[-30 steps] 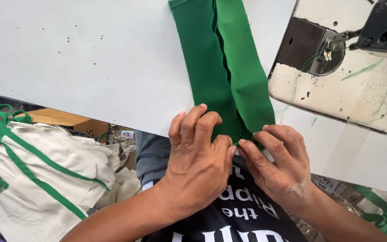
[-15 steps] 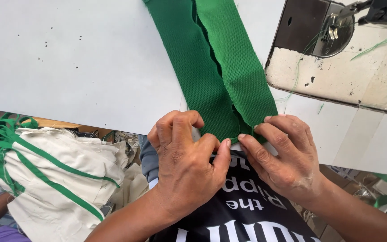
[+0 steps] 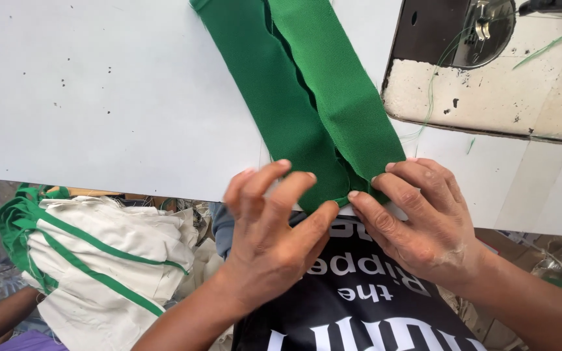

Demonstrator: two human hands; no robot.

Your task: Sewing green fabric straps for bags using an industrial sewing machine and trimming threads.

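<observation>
Head view looks down on two green fabric strips (image 3: 307, 97) lying side by side on a white table (image 3: 99, 97), running from the top of the frame down to the table's near edge. Their lower ends sit right at that edge, between the two hands. The right hand (image 3: 424, 221) presses on the end of the right-hand strip, thumb and forefinger pinching the fabric's corner just where it meets the table edge. The left hand (image 3: 274, 240) is beside it, thumb tip touching the strip's end, while its other fingers (image 3: 274, 175) are lifted and curled above the darker left-hand strip, not flat on it; it grasps nothing that can be seen. Right of the strips stands a worn sewing machine (image 3: 489, 71), apart from both hands. Below the table edge at left lies a pile of cream cloth bags with green trim (image 3: 99, 260). Compared with half a second earlier, the left hand's fingers have risen from the fabric and spread, and the strips' ends sit closer to the table edge.
</observation>
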